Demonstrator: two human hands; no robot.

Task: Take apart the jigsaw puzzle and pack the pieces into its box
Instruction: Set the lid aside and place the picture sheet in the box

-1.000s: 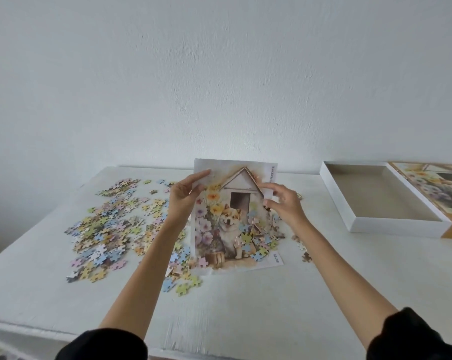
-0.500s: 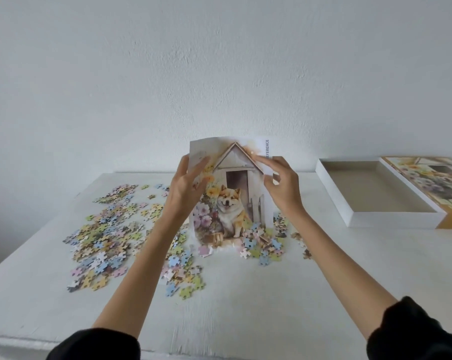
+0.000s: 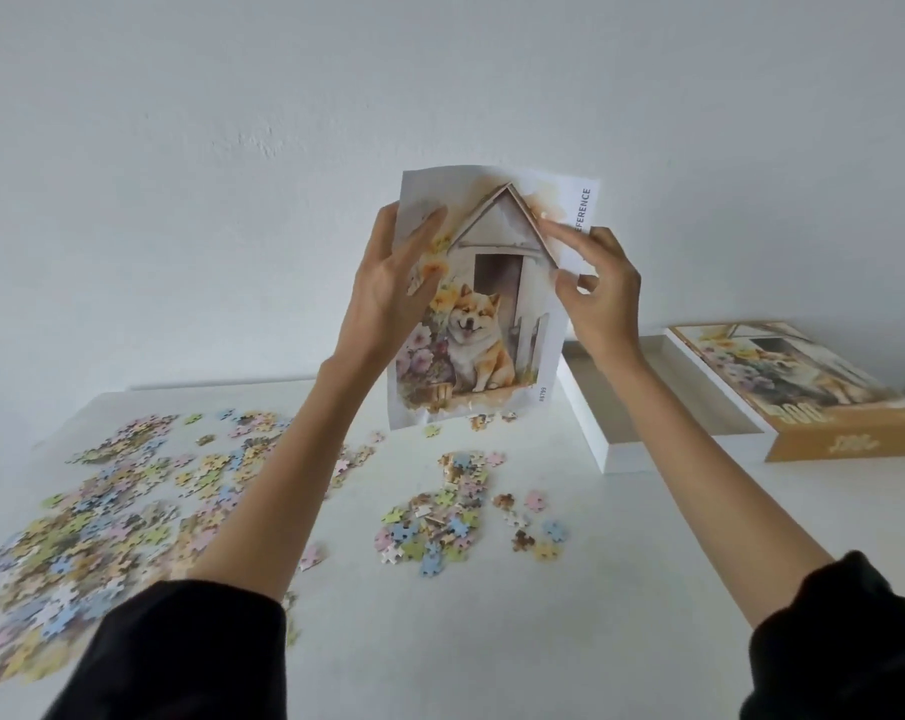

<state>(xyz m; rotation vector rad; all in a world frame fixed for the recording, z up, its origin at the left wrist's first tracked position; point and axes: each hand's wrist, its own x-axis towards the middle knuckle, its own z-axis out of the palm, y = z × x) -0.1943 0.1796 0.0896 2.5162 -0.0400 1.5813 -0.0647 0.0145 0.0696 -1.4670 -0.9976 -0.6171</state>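
We hold a thin paper picture sheet [image 3: 492,324] up in the air, above the white table [image 3: 569,641]. It shows a smiling orange dog by a little white house with flowers. Our left hand [image 3: 388,293] grips the sheet's left edge. Our right hand [image 3: 595,298] pinches its right side, by the roof.

The paper is very light and floppy. It can crease or tear, so we think it is best held softly by two edges and laid flat in the box.

The small pastel cardboard puzzle pieces lie loose on the table. A big spread [image 3: 107,511] is on the left, and a smaller heap [image 3: 440,522] is in the middle, below the sheet. They look light, stiff and flat. We think scooping them with cupped hands will work better than picking them up one by one. Little ones can slip out and fall.

The open white cardboard box tray [image 3: 627,457] sits on the right, apart from the heaps. Our right arm hides part of its inside. Just beside it lies the picture-printed box lid [image 3: 793,376] with a tan side.

Up the sheet's right edge we read "EFERENCE"; our fingers hide the first letter. A tiny number sits near the bottom corner, too small to read. The gold marks on the lid's side are too blurry too.
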